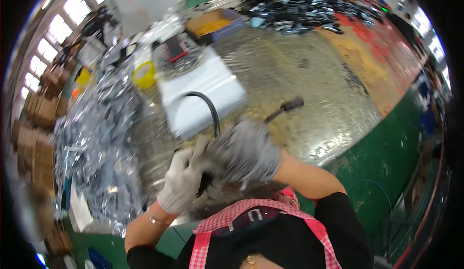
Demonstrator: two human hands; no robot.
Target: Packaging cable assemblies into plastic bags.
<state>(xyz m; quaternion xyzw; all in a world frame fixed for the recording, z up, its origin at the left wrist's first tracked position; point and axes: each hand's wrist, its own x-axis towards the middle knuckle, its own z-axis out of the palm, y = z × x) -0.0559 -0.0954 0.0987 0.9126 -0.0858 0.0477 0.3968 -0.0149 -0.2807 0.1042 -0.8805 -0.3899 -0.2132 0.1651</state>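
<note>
On the shiny worktop (pixel 309 75), open at twelve to three o'clock and crowded with silver bags (pixel 96 143) at nine, both gloved hands close on a black cable (pixel 211 109), left hand (pixel 181 179) low, right hand (pixel 246 150) above, its plug (pixel 290 105) at one o'clock.

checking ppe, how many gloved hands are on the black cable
2: the left hand grips the black cable low at centre; the right hand closes over it just right. Their fingers are blurred.

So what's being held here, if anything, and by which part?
A black cable, pinched between both gloved hands, left hand and right hand, along its middle stretch; its plug end hangs free. The exact grip is blurred.
</note>
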